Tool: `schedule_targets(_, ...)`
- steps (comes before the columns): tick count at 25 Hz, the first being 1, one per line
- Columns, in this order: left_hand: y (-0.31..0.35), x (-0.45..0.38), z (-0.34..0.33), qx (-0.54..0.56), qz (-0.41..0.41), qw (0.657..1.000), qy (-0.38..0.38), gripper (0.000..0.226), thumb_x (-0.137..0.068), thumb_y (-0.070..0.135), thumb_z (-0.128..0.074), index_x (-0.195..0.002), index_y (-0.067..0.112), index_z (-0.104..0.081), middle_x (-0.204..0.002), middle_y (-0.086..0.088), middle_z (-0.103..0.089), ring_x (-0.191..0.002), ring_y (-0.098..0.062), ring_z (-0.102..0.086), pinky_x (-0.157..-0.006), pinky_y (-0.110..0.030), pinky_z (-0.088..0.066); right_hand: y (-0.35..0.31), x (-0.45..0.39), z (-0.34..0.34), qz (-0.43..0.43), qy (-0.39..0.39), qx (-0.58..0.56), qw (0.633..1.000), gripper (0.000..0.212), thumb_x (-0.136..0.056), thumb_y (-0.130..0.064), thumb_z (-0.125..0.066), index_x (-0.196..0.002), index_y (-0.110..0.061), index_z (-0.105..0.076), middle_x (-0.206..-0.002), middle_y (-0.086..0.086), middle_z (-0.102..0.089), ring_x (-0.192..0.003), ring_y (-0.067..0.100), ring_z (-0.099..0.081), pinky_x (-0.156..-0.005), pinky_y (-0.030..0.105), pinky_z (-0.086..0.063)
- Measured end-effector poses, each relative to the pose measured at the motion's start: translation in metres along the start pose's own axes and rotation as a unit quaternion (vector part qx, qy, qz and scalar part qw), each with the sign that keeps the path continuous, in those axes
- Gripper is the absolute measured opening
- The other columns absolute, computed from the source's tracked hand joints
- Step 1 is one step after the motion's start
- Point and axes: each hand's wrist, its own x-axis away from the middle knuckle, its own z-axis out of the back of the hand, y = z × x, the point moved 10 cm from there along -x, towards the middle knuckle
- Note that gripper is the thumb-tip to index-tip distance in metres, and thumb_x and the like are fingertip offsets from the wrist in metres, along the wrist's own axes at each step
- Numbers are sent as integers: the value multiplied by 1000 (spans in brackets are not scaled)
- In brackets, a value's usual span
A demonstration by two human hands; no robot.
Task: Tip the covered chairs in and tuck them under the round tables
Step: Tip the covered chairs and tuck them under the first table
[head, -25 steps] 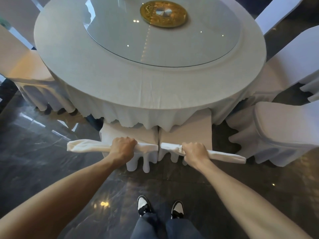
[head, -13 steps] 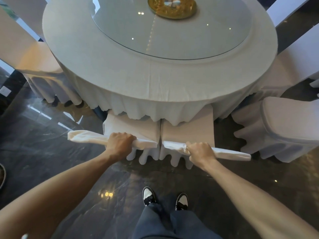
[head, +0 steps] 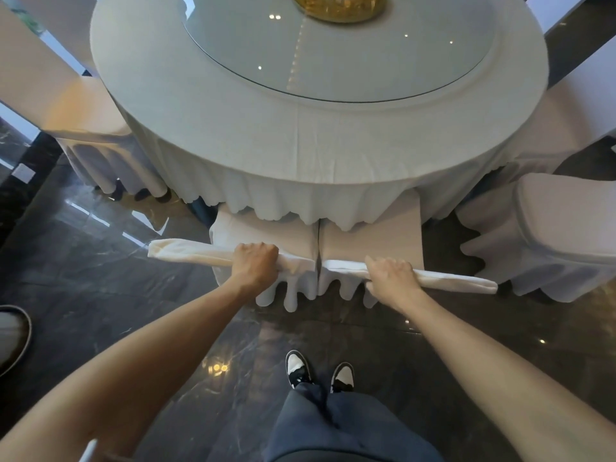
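Two white-covered chairs stand side by side at the near edge of the round table (head: 233,135), their seats partly under its hanging cloth. My left hand (head: 255,266) grips the top edge of the left chair's back (head: 190,253). My right hand (head: 391,273) grips the top edge of the right chair's back (head: 456,281). The left chair's seat (head: 266,233) and the right chair's seat (head: 373,236) touch along a narrow seam. The fronts of both seats are hidden under the tablecloth.
A glass turntable (head: 333,55) with a gold centrepiece (head: 340,8) tops the table. More covered chairs stand at the left (head: 93,128) and at the right (head: 560,228). The floor (head: 100,295) is dark glossy marble. My shoes (head: 320,373) are just behind the chairs.
The table and both chairs have shifted lower and closer in view. My hands keep the same grip on the chair backs. A dark round object has come into view at the left edge.
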Motion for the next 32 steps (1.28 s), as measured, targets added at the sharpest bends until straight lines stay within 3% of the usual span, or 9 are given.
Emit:
schedule_targets(3,4,3,2,6,-17,1000,-6,9,-80,16,-61,-84,23,-57,-85,1,-66,-72,-21,-54,-68,-33,-33,-18,-10,2,-3,-13,-5,1000,21,-85,-15,-59,-104,-18,-53,-101,5,-65,-94,29,-61,-68,38,-37)
schedule_targets(8,-8,1,2,-21,-29,999,-8,17,-78,14,-64,-92,24,-63,-85,2,-68,-74,-21,-61,-67,-33,-35,-8,-17,-9,-67,-56,32,996,43,-74,-15,-70,-113,-22,-54,-109,4,-64,-102,28,-60,-79,40,-42)
schedule_targets(11,-11,0,-1,-27,-38,999,1,12,-84,17,-59,-90,24,-67,-78,3,-66,-67,-18,-59,-62,-31,-37,-11,-24,-14,-51,-77,33,995,34,-82,-13,-65,-115,-18,-59,-110,5,-66,-102,29,-63,-77,37,-45)
schedule_targets(22,1,-7,-4,-39,-65,997,-21,19,-83,12,-53,-93,22,-66,-85,-1,-70,-77,-22,-65,-63,-31,-38,-23,-28,-11,-54,-63,10,997,29,-84,-16,-63,-113,-18,-62,-104,7,-68,-94,30,-62,-73,36,-41)
schedule_targets(32,-4,-6,1,-37,-100,994,0,17,-84,18,-53,-94,25,-66,-84,1,-70,-67,-21,-58,-61,-32,-37,-20,-19,-4,4,-35,-24,999,31,-81,-12,-63,-110,-19,-59,-90,7,-67,-70,24,-52,-64,34,-39)
